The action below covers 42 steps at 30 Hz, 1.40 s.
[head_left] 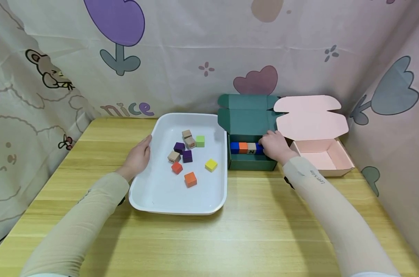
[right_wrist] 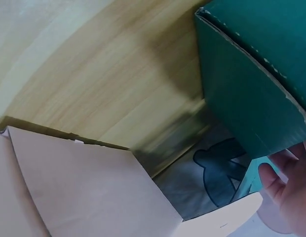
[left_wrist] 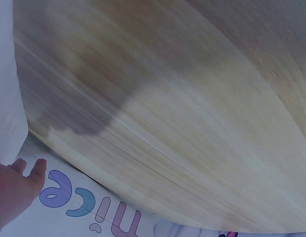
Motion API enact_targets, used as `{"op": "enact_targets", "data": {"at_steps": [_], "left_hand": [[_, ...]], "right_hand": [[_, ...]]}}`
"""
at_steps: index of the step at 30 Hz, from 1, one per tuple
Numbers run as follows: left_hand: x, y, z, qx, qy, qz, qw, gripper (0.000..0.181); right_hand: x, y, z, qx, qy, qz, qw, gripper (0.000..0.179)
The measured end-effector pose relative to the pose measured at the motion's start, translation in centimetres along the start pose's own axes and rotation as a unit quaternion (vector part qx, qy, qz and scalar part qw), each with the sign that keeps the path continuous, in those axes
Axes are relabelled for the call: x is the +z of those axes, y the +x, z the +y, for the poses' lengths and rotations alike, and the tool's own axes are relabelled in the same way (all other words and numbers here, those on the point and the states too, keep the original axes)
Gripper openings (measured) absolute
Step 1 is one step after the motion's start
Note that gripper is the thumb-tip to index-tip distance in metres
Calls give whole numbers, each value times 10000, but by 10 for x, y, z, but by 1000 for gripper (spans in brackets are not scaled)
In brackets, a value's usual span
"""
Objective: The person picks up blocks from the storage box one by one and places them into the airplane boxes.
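My left hand (head_left: 136, 157) lies along the left rim of a white tray (head_left: 174, 200) and touches it, fingers reaching forward. In the left wrist view, fingertips (left_wrist: 38, 170) show beside the tray's outer wall. Several small cubes lie loose in the tray, among them a yellow cube (head_left: 211, 165), a green cube (head_left: 200, 141) and an orange cube (head_left: 190, 179). My right hand (head_left: 276, 147) reaches into a green box (head_left: 252, 163) at its right end, at a blue cube (head_left: 259, 149). Left of that cube, a wooden cube marked N, an orange and another blue form a row. My right fingertips are mostly hidden.
An open pink box (head_left: 334, 169) stands right of the green box, its lid (head_left: 311, 119) raised behind it. The green lid (head_left: 249, 121) also stands up. A printed curtain (head_left: 181, 46) hangs behind the wooden table (head_left: 244, 231).
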<state>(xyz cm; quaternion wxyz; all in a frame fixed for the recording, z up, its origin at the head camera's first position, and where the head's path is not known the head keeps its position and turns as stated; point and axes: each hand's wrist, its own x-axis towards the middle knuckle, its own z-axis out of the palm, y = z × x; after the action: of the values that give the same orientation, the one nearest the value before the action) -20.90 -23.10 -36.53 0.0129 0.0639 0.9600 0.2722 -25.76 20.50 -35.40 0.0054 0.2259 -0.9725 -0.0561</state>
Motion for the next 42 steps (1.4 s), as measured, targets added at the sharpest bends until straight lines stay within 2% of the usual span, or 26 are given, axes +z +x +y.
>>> {"op": "enact_targets", "data": {"at_steps": [4,7,15,24,27,32,37,42], "left_hand": [[0,0,0,2,14,15,10000,48],[0,0,0,4,32,28,10000,48],[0,-1,1,-17,48,21,10000,48],[-1,-1,2,-12,59,13,10000,48],[-1,-1,2,-34,75,4,10000,48],[0,-1,-1,12,-62,34,10000,49],[2,-2,-2,67,-84,163,9998,50],[3,0,-2,17,-33,124,9999,49]], "right_hand": [[-2,1,-1,42,89,60,9999,17],[-7,3,-2,62,156,259,9995,17],[-35,8,-22,84,201,688,9974,17],[-57,10,-67,-626,295,1176,9906,14],[-62,10,-86,-887,262,1242,9879,18],[-66,11,-123,-1252,59,890,9881,35],[-66,12,-158,-1620,-46,206,9866,44],[-59,13,-181,-1897,-41,-352,9812,50]]}}
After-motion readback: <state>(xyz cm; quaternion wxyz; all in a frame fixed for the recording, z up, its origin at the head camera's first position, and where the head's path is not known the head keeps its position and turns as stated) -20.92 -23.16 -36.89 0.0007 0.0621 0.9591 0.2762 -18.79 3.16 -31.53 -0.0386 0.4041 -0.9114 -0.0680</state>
